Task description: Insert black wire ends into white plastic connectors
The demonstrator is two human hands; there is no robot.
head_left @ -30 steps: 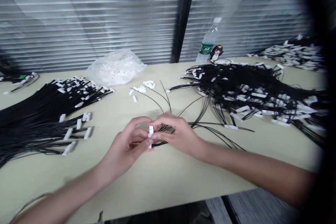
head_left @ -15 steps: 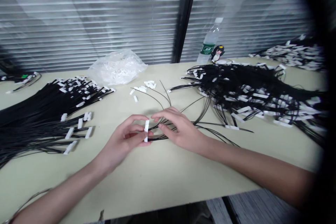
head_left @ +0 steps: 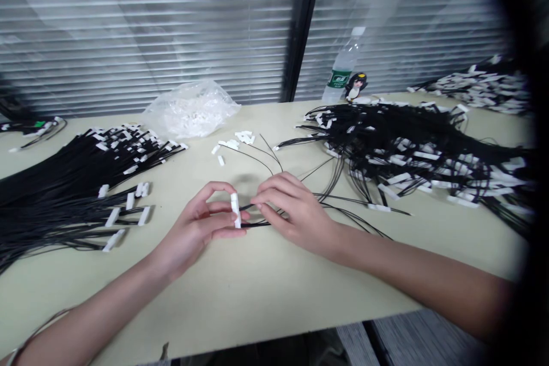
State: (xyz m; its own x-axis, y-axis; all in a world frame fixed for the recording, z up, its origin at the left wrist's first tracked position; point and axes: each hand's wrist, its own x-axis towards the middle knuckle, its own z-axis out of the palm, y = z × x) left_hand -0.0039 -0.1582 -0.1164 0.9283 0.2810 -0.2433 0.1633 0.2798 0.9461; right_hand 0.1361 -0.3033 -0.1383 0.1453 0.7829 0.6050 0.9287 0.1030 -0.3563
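Between the thumb and fingers of my left hand [head_left: 199,220] stands a long white connector housing [head_left: 235,210], held nearly upright. Black wires [head_left: 257,223] run from its right side toward my right hand [head_left: 291,206]. The right fingers are pinched together on some of these wires, close to the connector. Loose wire ends [head_left: 257,156] fan out on the table beyond the right hand. Other strands of the same wires spread out to the right, under and behind the hand. The right fingertips and the housing's wire side are partly hidden.
A large bundle of black wires with white connectors [head_left: 77,166] lies at left, another pile [head_left: 407,143] at right. Behind are a clear plastic bag [head_left: 193,108], loose white housings [head_left: 231,144], a water bottle [head_left: 343,66] and a penguin figure [head_left: 355,87]. The table's [head_left: 240,303] front edge is near.
My right hand has closed its fingers from a looser pose onto the wires and shifted slightly right. My left hand has moved a little left with the connector, which has tilted slightly.
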